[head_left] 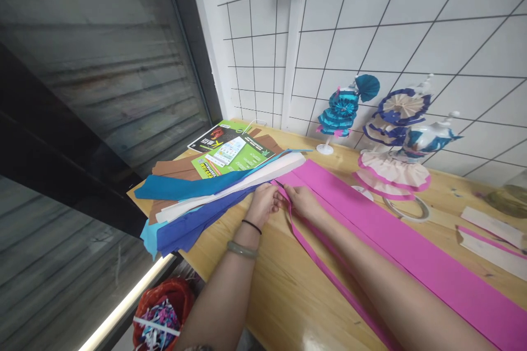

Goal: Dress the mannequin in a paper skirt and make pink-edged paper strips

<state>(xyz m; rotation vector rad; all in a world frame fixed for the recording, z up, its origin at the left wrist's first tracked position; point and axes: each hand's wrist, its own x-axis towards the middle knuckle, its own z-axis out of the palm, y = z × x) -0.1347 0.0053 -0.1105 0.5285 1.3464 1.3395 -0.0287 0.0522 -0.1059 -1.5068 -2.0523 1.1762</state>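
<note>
My left hand [265, 201], with a dark band and a pale bangle at the wrist, is closed in a pinch on a narrow pink paper strip [315, 258]. The strip hangs from the fingers and runs down toward the table's front edge. Close beside it, my right hand [302, 200] is closed too. A thin dark pointed tool [279, 183] sticks out from its fingertips; most of it is hidden in the hand. Under and beyond my right arm lies a long, wide pink sheet [370, 219] with a crease along it. Blue and white paper pieces [193, 225] fan out left of my hands.
Brown sheets [175, 170] and green flyers [241, 151] lie at the back left. Paper-dressed mannequin figures [340, 112] stand by the wall. A tape roll [424, 211] and pale scraps [489, 225] lie at right. Below the table edge is a red basket [142, 301] of shreds.
</note>
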